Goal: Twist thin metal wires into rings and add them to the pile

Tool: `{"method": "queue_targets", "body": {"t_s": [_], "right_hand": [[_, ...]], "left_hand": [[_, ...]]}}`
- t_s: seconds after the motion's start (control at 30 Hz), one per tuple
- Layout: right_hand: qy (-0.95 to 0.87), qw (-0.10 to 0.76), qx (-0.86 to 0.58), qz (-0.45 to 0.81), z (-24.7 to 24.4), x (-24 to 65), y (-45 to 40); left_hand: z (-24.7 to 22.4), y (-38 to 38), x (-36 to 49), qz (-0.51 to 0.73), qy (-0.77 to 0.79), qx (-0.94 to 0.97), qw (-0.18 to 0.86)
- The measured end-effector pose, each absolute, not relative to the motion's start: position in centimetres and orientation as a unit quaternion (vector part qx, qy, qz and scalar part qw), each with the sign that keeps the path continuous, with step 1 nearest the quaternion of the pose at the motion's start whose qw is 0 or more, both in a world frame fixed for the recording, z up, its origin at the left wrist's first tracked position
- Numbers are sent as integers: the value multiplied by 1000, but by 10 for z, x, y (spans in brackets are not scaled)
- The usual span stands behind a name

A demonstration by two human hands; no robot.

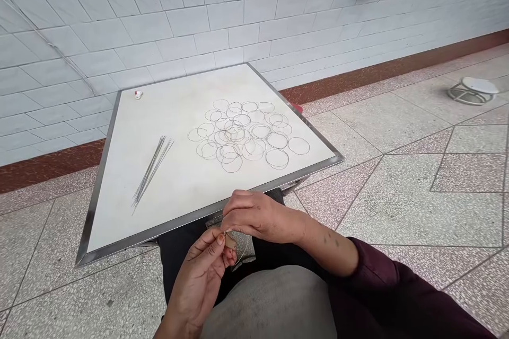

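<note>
My left hand point(200, 277) and my right hand point(254, 216) meet just below the table's near edge. Their fingertips pinch a thin metal wire bent into a ring point(240, 252), and the join in the wire is hidden by my fingers. On the white, steel-edged tabletop point(186, 96) lies a loose, overlapping spread of several wire rings point(246, 135). A bundle of straight wires point(153, 172) lies to their left, out of reach of neither hand's fingers touching it. A small white and red figurine point(138, 94) stands near the far left corner.
A grey cloth point(270, 304) covers my lap. White tiled wall point(199, 21) runs behind the table above a brown skirting strip point(382, 66). Speckled floor tiles point(413, 206) spread around. A low round stool point(472, 90) stands at the right.
</note>
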State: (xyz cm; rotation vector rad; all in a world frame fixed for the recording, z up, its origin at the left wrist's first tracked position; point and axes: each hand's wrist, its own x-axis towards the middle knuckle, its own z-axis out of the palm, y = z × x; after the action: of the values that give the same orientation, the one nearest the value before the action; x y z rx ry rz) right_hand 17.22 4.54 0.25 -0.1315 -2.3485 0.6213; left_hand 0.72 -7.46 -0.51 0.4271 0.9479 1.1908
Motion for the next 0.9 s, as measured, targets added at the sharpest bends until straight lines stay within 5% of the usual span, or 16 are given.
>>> {"method": "queue_targets", "body": {"t_s": [0.9], "right_hand": [[-898,388,-73,196,4,166,35]], "left_hand": [[2,-77,14,571,378,166,710]]}}
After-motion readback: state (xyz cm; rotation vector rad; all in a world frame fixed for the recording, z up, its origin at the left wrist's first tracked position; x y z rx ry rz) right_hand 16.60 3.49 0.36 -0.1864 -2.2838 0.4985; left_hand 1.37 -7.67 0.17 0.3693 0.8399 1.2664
